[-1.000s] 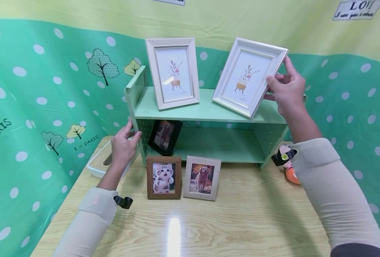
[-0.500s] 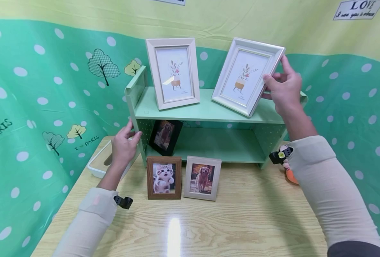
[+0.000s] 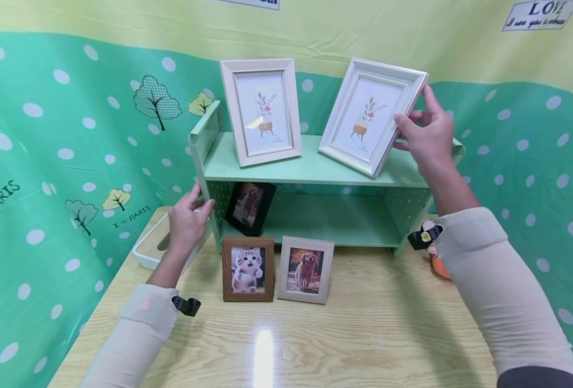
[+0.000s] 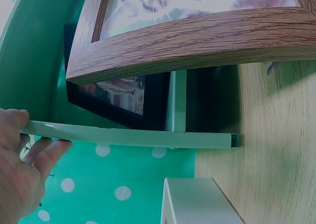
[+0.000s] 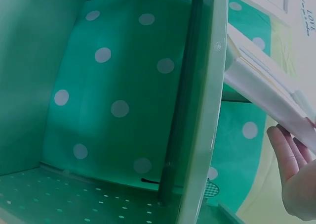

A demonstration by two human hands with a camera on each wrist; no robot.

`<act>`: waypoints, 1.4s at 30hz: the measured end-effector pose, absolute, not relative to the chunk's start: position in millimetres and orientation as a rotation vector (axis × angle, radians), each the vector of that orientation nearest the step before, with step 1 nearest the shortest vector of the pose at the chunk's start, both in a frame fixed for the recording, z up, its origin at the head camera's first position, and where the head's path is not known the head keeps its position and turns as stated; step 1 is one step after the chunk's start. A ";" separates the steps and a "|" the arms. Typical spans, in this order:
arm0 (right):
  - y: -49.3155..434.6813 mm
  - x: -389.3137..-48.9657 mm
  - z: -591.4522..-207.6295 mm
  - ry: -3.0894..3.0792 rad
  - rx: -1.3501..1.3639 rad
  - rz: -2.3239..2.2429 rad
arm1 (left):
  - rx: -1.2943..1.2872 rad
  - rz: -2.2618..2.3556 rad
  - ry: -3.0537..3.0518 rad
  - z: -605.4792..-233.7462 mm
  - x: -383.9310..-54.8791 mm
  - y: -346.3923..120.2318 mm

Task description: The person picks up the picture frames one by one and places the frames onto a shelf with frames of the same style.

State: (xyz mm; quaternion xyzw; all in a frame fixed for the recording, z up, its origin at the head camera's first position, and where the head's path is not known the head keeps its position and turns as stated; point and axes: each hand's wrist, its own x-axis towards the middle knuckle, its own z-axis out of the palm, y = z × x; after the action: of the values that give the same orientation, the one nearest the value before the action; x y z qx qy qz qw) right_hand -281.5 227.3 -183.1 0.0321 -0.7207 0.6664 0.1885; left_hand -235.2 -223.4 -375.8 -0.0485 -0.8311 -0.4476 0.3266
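My right hand (image 3: 429,134) grips the right side of a white picture frame (image 3: 341,108) with a potted-plant print; its lower edge is at the shelf's upper board and it leans to the right. In the right wrist view this frame (image 5: 269,83) appears edge-on beside the fingers (image 5: 286,152). My left hand (image 3: 187,218) pinches the front edge of the left side panel of the light green shelf (image 3: 257,171). In the left wrist view its fingertips meet the panel (image 4: 123,135). A matching cream picture frame (image 3: 294,116) stands upright on the upper board, left of the held one.
A black picture frame (image 3: 267,207) leans inside the lower compartment. Before the shelf, on the wooden table (image 3: 364,334), stand a brown cat-photo frame (image 3: 226,272) and a beige dog-photo frame (image 3: 282,267). A white-rimmed bin (image 3: 146,261) lies left; an orange-and-pink object (image 3: 440,268) lies right.
My right hand has shifted the white picture frame slightly left, mostly in the first half second, and is nearly still now. My left hand stays at the shelf panel.
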 end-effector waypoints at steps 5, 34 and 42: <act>229.7 -278.8 -185.8 -2.104 0.058 1.772 | -0.120 -1.181 -2.176 -376.2 -236.0 -223.3; 252.6 -247.6 -216.0 -2.244 0.094 1.635 | -0.122 -1.156 -2.169 -377.4 -236.4 -223.2; 257.3 -234.6 -225.4 -2.272 0.147 1.633 | -0.142 -1.162 -2.152 -377.4 -236.8 -223.7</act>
State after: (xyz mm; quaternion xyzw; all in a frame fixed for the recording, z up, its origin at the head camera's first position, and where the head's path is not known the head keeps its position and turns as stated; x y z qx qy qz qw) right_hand -234.6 257.3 -225.4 0.0517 -0.7992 0.5745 0.1688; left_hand -236.8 -223.7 -377.4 -0.0544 -0.8265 -0.4462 0.3389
